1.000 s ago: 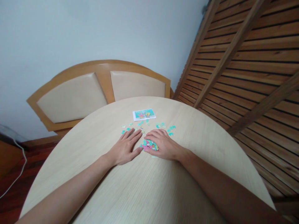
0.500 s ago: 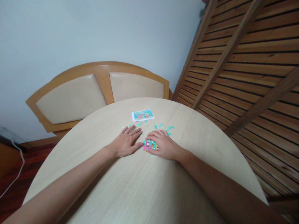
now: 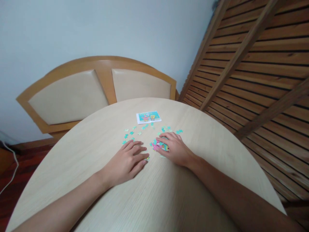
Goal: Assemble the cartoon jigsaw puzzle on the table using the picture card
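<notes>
My left hand (image 3: 130, 158) rests low over the table with fingers stretched out and slightly apart. At its index fingertip lies a small puzzle piece (image 3: 147, 158) with some yellow on it, partly covered by the finger. My right hand (image 3: 175, 148) curves over a joined section of jigsaw puzzle (image 3: 159, 145), pink and teal with cartoon figures. Its thumb and fingers press on that section, and the palm hides the right part. Loose teal puzzle pieces (image 3: 131, 132) lie scattered beyond both hands.
A reference picture card (image 3: 149, 117) of the cartoon lies flat behind the pieces. The round pale wood table (image 3: 145, 199) carries everything. Past its far edge stands a cushioned bench back (image 3: 70, 96), with a slatted wooden screen (image 3: 265, 64) on the right.
My left hand has drawn back toward me, away from the joined section, with a small puzzle piece at its index fingertip. My right hand stays on the section. The view has shifted slightly.
</notes>
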### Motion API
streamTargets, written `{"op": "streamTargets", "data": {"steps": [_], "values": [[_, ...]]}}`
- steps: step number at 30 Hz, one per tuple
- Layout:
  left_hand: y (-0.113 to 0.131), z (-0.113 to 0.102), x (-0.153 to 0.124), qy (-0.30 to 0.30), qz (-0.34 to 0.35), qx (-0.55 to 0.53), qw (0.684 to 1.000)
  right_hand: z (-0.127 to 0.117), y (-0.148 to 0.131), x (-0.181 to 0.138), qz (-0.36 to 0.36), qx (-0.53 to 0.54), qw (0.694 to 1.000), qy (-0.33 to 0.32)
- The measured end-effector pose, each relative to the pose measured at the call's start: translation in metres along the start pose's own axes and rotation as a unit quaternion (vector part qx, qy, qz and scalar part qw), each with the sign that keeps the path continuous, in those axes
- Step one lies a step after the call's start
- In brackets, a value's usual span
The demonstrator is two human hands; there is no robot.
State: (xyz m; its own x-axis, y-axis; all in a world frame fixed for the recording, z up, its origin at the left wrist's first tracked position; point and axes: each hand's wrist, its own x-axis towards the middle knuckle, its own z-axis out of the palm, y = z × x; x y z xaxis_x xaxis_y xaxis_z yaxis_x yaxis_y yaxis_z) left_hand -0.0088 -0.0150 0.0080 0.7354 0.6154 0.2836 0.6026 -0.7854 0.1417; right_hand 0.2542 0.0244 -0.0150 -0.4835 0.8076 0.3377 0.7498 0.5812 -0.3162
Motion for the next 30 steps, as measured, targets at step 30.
{"op": "streamTargets", "data": {"steps": [30], "values": [[-0.006,-0.006,0.0,-0.013,0.101,-0.092,0.991,-0.046,-0.04,-0.024,-0.197,0.051,0.962,-0.181]]}}
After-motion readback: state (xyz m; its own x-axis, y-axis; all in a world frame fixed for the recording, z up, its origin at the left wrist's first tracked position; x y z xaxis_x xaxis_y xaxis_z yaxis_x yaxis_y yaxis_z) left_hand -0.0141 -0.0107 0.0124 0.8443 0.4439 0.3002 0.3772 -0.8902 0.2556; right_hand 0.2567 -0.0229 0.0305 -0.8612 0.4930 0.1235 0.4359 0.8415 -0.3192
